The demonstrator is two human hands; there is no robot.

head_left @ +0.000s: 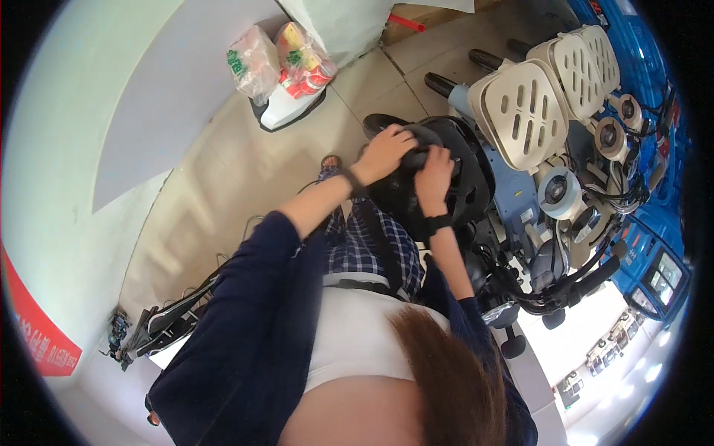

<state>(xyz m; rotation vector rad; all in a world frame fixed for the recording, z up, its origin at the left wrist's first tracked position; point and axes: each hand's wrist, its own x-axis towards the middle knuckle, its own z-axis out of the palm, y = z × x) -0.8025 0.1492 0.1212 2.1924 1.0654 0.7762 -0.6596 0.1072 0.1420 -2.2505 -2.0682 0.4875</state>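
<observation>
In front of me is a black scooter [470,167], with a broad slotted part at its rear. My left hand [385,154] reaches over it, fingers curled onto a dark rounded part [425,134]. Close beside it, on the right, my right hand [434,177] has its fingers bent over the same dark part. Both hands touch it; what lies under the fingertips is hidden. I wear a dark band on each wrist.
To the right stand several scooters with cream slotted racks [520,115] and round lamps [556,190]. Blue vehicles [647,256] are beyond them. Plastic-wrapped packages [253,63] rest on a white and black object [291,108] at the far left. A white wall panel [149,111] curves along the left.
</observation>
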